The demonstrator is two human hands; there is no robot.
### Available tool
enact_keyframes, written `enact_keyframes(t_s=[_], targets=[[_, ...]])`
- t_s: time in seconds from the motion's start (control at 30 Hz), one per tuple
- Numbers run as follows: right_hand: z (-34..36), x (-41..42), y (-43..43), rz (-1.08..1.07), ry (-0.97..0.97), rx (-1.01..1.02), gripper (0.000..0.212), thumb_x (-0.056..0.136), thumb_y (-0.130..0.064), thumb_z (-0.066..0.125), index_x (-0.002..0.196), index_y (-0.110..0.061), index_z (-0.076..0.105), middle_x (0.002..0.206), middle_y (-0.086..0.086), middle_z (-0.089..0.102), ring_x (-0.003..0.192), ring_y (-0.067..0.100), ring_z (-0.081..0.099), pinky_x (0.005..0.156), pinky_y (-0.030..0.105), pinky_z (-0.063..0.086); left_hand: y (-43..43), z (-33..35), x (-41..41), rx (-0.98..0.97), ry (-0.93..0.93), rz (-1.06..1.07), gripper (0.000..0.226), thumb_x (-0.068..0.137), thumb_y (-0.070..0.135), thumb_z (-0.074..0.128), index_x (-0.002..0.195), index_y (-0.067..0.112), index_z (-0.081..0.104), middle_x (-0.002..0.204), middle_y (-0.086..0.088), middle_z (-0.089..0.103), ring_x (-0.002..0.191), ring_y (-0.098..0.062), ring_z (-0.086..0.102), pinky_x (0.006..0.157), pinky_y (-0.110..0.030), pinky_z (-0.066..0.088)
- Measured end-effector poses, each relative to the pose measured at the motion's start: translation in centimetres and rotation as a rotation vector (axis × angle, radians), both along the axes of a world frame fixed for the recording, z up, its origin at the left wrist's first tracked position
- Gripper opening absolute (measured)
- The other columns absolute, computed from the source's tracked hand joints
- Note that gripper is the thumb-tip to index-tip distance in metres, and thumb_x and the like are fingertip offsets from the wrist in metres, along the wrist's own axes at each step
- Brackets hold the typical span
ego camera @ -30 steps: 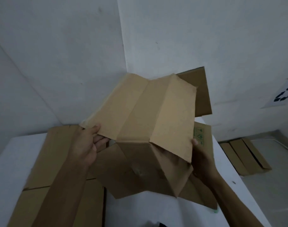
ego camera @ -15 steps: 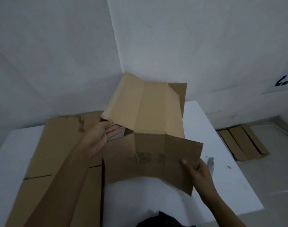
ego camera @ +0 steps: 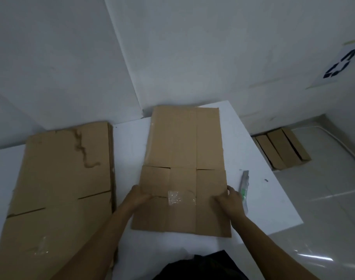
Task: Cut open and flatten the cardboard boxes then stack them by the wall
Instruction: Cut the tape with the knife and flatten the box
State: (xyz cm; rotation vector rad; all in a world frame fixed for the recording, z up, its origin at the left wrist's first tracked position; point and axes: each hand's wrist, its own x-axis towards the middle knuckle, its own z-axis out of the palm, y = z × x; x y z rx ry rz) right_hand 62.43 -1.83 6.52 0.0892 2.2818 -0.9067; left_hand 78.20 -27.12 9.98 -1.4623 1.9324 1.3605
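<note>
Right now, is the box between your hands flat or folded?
Flat. The box lies spread on the table, panels and flaps level with it; left hand and right hand rest on its side edges.
</note>
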Motion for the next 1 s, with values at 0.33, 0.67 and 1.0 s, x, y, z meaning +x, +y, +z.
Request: enact_keyframes(t_s=[0.33, 0.67, 1.0], targets=[[2.9, -1.0, 1.4, -0.011, -0.42, -0.266, 0.05, 0.092, -0.064, 0.054, 0.113, -0.021, 0.068, 0.109, 0.006, 0.075, 0.099, 0.025, 0.072, 0.088, 0.045, 0.058, -1.1, -0.1, 2.3, -0.084, 0.134, 0.11, 0.071, 0.096, 0.063, 0.044, 0.143, 0.01, 0.05, 0.137, -0.007, 0.057, 0.113, -0.024, 0.059, 0.094, -0.03, 0.047], [3.3, -2.9, -1.4, 0.048, -0.127, -0.334, 0.037, 0.104, -0.044, 0.043, 0.135, -0.027, 0.057, 0.125, 0.0, 0.065, 0.104, 0.015, 0.063, 0.093, 0.043, 0.055, 0.6, 2.7, 4.9, -0.189, 0.384, 0.177, 0.029, 0.101, 0.037, 0.054, 0.122, 0.022, 0.067, 0.109, 0.002, 0.07, 0.098, -0.015, 0.066, 0.085, -0.032, 0.053], [6.0, 4.0, -0.7, 0.116, -0.077, -0.554, 0.023, 0.105, -0.033, 0.047, 0.117, -0.035, 0.067, 0.107, -0.011, 0.073, 0.098, 0.011, 0.069, 0.086, 0.038, 0.056, 4.5, 6.3, 13.1, -0.352, 0.451, 0.399, 0.009, 0.095, 0.022, 0.066, 0.101, 0.024, 0.072, 0.09, 0.013, 0.074, 0.082, 0.005, 0.068, 0.068, -0.015, 0.051]])
